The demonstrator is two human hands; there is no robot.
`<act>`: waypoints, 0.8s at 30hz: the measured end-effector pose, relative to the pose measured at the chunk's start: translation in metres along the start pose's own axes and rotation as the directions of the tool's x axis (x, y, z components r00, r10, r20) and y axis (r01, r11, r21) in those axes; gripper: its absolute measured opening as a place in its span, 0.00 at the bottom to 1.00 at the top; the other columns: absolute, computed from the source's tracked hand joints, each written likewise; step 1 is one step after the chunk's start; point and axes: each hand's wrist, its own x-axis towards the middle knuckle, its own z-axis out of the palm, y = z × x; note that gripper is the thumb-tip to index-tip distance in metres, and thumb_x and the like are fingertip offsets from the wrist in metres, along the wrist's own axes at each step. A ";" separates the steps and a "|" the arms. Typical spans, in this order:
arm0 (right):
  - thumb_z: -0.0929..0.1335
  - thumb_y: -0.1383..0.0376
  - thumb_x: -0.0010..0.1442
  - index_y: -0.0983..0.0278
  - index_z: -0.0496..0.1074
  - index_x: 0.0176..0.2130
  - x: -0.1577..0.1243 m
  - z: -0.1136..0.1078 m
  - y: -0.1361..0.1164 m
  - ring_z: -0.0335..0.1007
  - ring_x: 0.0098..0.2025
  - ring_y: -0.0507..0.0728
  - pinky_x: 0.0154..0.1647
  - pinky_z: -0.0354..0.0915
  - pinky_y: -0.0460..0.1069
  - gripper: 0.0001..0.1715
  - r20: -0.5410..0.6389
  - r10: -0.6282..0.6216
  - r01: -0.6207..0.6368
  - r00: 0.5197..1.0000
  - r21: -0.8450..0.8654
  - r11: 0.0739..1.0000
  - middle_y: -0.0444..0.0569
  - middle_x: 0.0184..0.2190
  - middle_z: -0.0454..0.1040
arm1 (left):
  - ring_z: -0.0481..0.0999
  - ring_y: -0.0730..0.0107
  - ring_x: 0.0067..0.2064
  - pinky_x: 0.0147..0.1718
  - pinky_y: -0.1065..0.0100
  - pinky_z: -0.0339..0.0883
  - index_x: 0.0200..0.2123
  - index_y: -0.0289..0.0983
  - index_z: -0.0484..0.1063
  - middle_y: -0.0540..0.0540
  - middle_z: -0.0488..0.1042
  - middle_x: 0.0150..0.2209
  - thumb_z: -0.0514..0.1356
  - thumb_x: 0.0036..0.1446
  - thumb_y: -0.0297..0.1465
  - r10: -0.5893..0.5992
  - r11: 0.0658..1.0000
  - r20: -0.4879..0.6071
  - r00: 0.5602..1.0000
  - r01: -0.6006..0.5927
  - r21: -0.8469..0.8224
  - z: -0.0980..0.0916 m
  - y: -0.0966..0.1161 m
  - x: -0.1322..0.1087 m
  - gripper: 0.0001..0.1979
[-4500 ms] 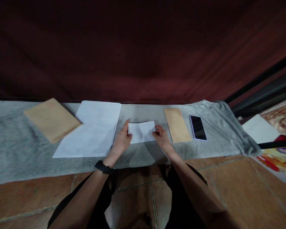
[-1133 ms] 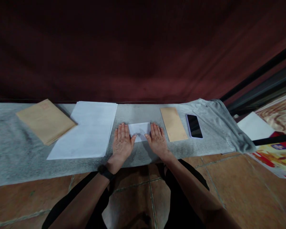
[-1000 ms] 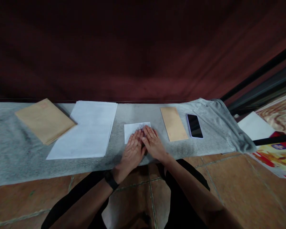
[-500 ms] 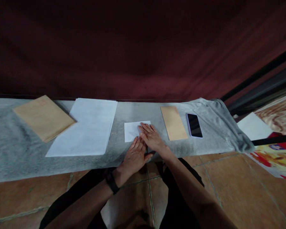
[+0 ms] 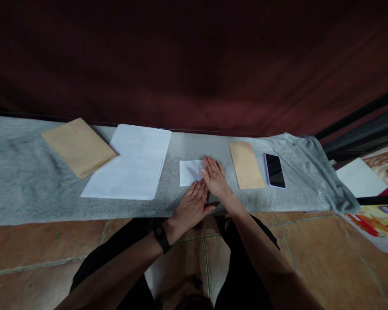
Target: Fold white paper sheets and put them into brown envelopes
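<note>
A small folded sheet of white paper [image 5: 190, 173] lies flat on the grey cloth in front of me. My right hand [image 5: 215, 177] rests flat over its right end, fingers stretched out and pointing away from me. Just nearer to me, my left hand [image 5: 194, 202] lies flat with its fingertips at the paper's lower edge, its fingers extended. The two hands touch or overlap slightly, and they hide the paper's right part. To the right of my right hand is a brown envelope [image 5: 246, 165].
A stack of white sheets [image 5: 132, 172] lies left of the hands, with several brown envelopes [image 5: 79, 146] over its left corner. A phone [image 5: 274, 171] lies at right on the grey cloth [image 5: 297, 193]. A dark red curtain [image 5: 194, 77] hangs behind; tiled floor lies in front.
My right hand has slid toward the paper's right end, uncovering more of its middle. The left hand stays flat at the lower edge. The whole view has shifted slightly.
</note>
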 end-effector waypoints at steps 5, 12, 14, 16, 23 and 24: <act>0.49 0.55 0.78 0.66 0.52 0.75 -0.010 0.002 -0.001 0.40 0.78 0.59 0.77 0.39 0.62 0.35 -0.010 -0.044 0.044 0.999 -0.015 0.999 0.54 0.76 0.49 | 0.52 0.50 0.75 0.73 0.50 0.47 0.71 0.24 0.54 0.28 0.53 0.74 0.51 0.70 0.49 -0.010 0.999 -0.032 0.999 0.009 -0.037 0.001 0.001 -0.002 0.40; 0.51 0.55 0.78 0.68 0.51 0.75 -0.020 0.002 0.003 0.40 0.78 0.59 0.77 0.40 0.60 0.35 -0.007 -0.064 0.063 0.998 -0.068 0.996 0.55 0.76 0.48 | 0.51 0.50 0.75 0.73 0.50 0.49 0.71 0.21 0.53 0.26 0.53 0.73 0.48 0.72 0.44 -0.039 0.999 -0.042 0.998 0.038 -0.029 0.003 0.000 -0.001 0.36; 0.52 0.55 0.78 0.69 0.50 0.75 -0.024 0.003 0.003 0.39 0.78 0.59 0.77 0.41 0.61 0.35 -0.009 -0.075 0.074 0.997 -0.080 0.994 0.56 0.76 0.49 | 0.51 0.49 0.75 0.72 0.48 0.50 0.71 0.21 0.52 0.25 0.54 0.73 0.49 0.72 0.44 -0.049 0.998 -0.054 0.997 0.048 -0.031 0.005 -0.002 0.001 0.37; 0.52 0.55 0.78 0.70 0.50 0.75 -0.029 0.003 0.003 0.40 0.78 0.59 0.77 0.41 0.61 0.35 -0.017 -0.090 0.088 0.996 -0.095 0.992 0.57 0.76 0.49 | 0.50 0.47 0.75 0.72 0.47 0.51 0.71 0.20 0.52 0.24 0.55 0.72 0.49 0.72 0.45 -0.073 0.997 -0.075 0.995 0.071 -0.027 0.008 -0.006 0.002 0.37; 0.54 0.56 0.77 0.69 0.48 0.75 -0.042 0.007 0.007 0.40 0.78 0.60 0.77 0.42 0.62 0.36 -0.063 -0.150 0.141 0.987 -0.120 0.983 0.56 0.76 0.48 | 0.48 0.52 0.76 0.72 0.47 0.51 0.72 0.24 0.51 0.28 0.53 0.74 0.46 0.73 0.39 -0.080 0.996 -0.125 0.989 0.075 -0.045 0.008 -0.020 0.005 0.32; 0.55 0.55 0.77 0.69 0.48 0.75 -0.043 0.007 0.008 0.40 0.78 0.60 0.77 0.42 0.62 0.36 -0.065 -0.155 0.146 0.986 -0.122 0.982 0.56 0.76 0.48 | 0.48 0.53 0.76 0.72 0.47 0.51 0.73 0.25 0.50 0.29 0.53 0.74 0.46 0.73 0.38 -0.090 0.995 -0.136 0.987 0.084 -0.048 0.008 -0.022 0.006 0.32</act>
